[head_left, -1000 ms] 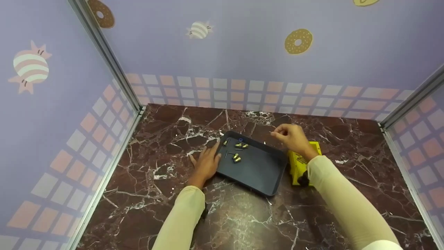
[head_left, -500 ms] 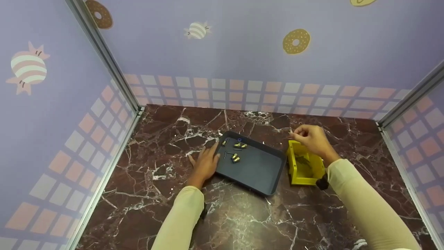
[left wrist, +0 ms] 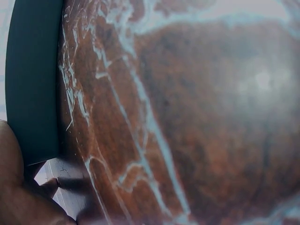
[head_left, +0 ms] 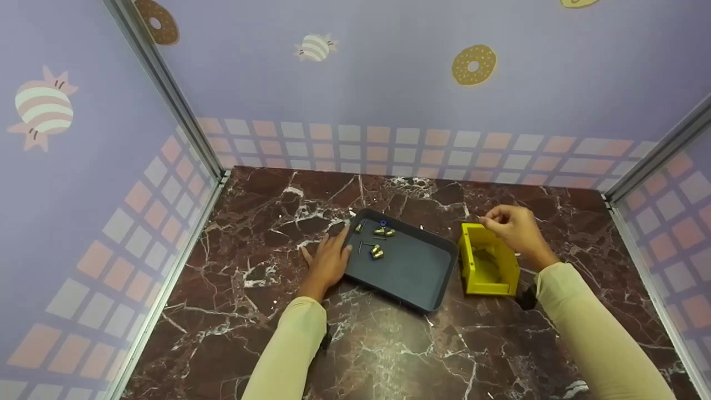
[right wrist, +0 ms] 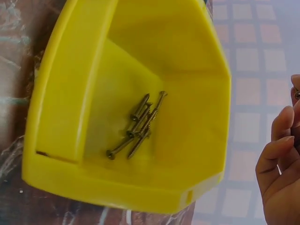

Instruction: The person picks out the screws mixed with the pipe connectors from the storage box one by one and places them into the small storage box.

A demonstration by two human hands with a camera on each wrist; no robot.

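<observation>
My left hand (head_left: 329,260) rests on the left edge of a dark grey tray (head_left: 411,272), its fingers lying along the rim. In the left wrist view, part of that hand (left wrist: 18,187) is against the tray's outer wall (left wrist: 33,84). On the tray lie several small brass-coloured pieces (head_left: 377,254), a blue ring (head_left: 383,223) and thin screws (head_left: 380,239). My right hand (head_left: 516,230) pinches a screw (right wrist: 297,95) over the far side of a yellow bin (head_left: 489,289); only its head shows in the right wrist view. Several screws (right wrist: 140,124) lie crossed on the bin's floor.
The bin stands close to the tray's right side. Both are on a dark red marble-patterned tabletop (head_left: 389,355) with tiny white specks. Lilac panels (head_left: 377,66) with checkered bands enclose the back and sides, joined by metal corner posts (head_left: 166,83).
My right hand has moved to the right with the screw, from above the tray's far right corner to above the bin, uncovering the bin's inside. The left hand stays on the tray.
</observation>
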